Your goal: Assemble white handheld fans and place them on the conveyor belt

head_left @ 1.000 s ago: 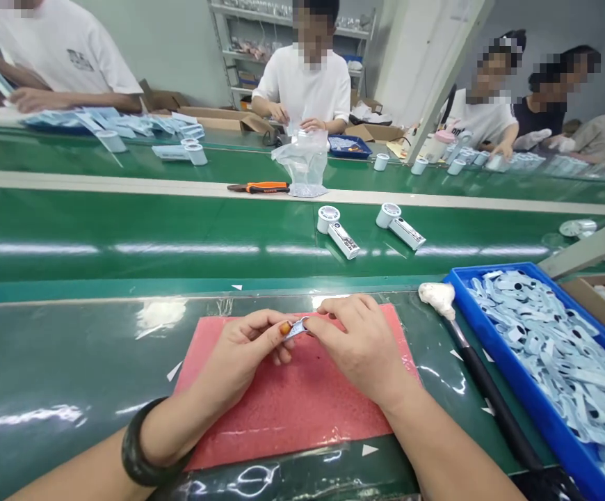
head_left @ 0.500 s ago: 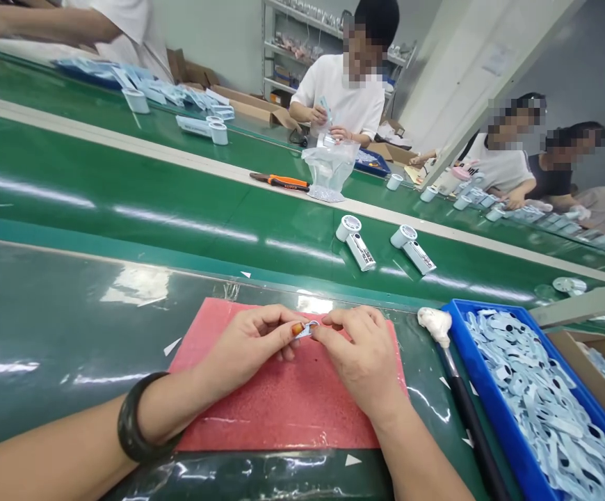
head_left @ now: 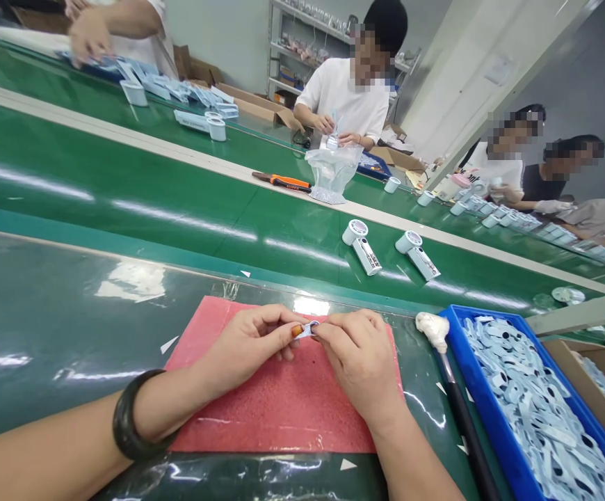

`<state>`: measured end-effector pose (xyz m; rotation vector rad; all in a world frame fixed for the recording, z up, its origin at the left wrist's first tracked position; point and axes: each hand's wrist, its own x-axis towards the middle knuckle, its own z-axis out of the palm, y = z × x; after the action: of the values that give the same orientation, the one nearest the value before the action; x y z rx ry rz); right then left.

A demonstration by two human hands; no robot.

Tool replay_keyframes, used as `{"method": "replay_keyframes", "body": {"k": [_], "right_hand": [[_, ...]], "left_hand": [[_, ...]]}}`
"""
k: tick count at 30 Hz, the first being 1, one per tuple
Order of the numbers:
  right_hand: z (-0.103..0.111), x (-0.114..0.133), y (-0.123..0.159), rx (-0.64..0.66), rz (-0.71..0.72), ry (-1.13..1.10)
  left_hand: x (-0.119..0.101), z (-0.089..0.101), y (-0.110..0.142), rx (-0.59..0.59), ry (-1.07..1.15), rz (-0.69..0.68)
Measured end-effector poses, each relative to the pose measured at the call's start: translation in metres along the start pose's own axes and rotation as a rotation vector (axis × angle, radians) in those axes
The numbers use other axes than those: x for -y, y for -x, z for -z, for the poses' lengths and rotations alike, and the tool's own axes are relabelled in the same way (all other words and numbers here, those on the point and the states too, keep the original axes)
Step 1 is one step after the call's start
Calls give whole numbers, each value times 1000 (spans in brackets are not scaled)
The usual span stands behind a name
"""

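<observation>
Between the fingertips of both hands is a small light-blue plastic part (head_left: 307, 330) with a ring-like end; the fingers cover much of it. My left hand (head_left: 253, 344) pinches its left end between thumb and fingers. Thumb and fingertips of my right hand (head_left: 357, 358) are closed on its right end. Both hands are just above a red mat (head_left: 281, 410) on the green work table. To the right, a blue tray (head_left: 495, 424) is heaped with similar light-blue parts (head_left: 537, 396).
A mallet (head_left: 453, 383) with a white wrapped head lies between mat and tray. On the green belt ahead sit two light-blue handheld fans (head_left: 362, 247) (head_left: 418, 255). Pliers (head_left: 281, 182) and a clear plastic bag (head_left: 331, 174) lie farther off. Several co-workers sit across the belt.
My right fingers have drawn closer together on the small part, while my left hand stays nearly still. The two fans have shifted slightly right in view. Across the belt, co-workers' hands have moved.
</observation>
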<state>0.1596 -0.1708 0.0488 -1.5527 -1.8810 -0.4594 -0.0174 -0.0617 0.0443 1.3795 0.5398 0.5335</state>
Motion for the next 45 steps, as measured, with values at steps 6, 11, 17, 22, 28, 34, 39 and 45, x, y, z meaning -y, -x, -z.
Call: {"method": "replay_keyframes", "body": {"k": [6, 11, 17, 22, 28, 34, 39, 45], "right_hand": [[0, 0, -1, -17, -4, -48], [2, 2, -2, -32, -23, -152], [3, 4, -1, 25, -102, -269], [3, 7, 4, 136, -369, -547], [-4, 8, 6, 111, -436, -575], [-5, 6, 6, 123, -412, -552], [-2, 7, 4, 165, -430, -582], [-1, 6, 3, 45, -491, -575]], "left_hand": [[4, 4, -4, 71, 84, 108], [0, 3, -3, 147, 357, 287], [-1, 3, 0, 171, 470, 354], [5, 3, -3, 87, 332, 167], [1, -2, 3, -37, -51, -201], [-1, -3, 7, -36, -290, -346], [-2, 0, 7, -34, -314, -374], [2, 14, 0, -151, -703, -754]]}}
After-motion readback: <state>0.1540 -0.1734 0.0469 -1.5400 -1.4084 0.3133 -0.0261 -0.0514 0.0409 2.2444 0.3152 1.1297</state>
